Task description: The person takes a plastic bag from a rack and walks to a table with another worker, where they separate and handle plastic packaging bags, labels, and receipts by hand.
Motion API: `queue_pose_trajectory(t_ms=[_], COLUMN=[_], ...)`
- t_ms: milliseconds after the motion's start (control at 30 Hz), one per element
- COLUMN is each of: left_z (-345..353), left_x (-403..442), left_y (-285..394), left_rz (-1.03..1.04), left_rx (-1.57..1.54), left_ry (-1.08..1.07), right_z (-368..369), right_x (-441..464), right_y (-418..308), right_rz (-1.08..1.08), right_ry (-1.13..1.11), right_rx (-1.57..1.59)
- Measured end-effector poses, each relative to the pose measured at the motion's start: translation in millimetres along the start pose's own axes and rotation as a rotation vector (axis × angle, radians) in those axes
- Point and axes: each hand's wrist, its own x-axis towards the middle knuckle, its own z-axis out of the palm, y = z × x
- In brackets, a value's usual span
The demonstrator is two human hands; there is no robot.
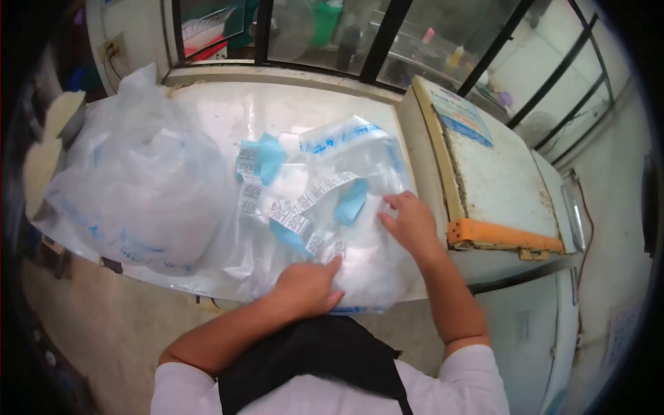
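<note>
A strip of printed labels (315, 196) with light-blue backing curls across clear plastic bags (377, 266) on the white surface. One small label (339, 250) lies flat on the front bag. My left hand (304, 287) rests at the bag's near edge. Its index finger is stretched out against that label, with the thumb apart. To the right, my right hand (409, 220) is over the bag's right side, thumb and index finger spread, holding nothing visible. A blue loop of the backing (352, 202) stands just left of it.
A large, full-looking plastic bag (142, 187) takes up the left of the white surface (214, 104). At the right stands a worn chest freezer (498, 180) with an orange corner piece (505, 234). Dark-framed windows (373, 41) run along the back.
</note>
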Motion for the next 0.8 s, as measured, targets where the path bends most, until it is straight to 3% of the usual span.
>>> queue_pose_trajectory(t_ms=[233, 533, 633, 733, 800], left_z=[-5, -12, -11, -18, -23], left_x=[-1, -1, 2, 13, 14], left_y=[5, 8, 4, 10, 13], left_rz=[0.000, -0.032, -0.032, -0.219, -0.283], left_rx=[0.023, -0.059, -0.573, -1.382, -1.554], left_ry=[0.002, -0.053, 0.055, -0.007, -0.089], right_z=[30, 4, 4, 21, 23], right_x=[-20, -44, -59, -69, -80], right_y=[11, -15, -34, -48, -57], right_rz=[0.112, 0.121, 0.038, -0.092, -0.239], right_ry=[-0.049, 0.257, 0.452, 0.574, 0.540], right_rx=[0.116, 0.386, 0.549, 0.594, 0.425])
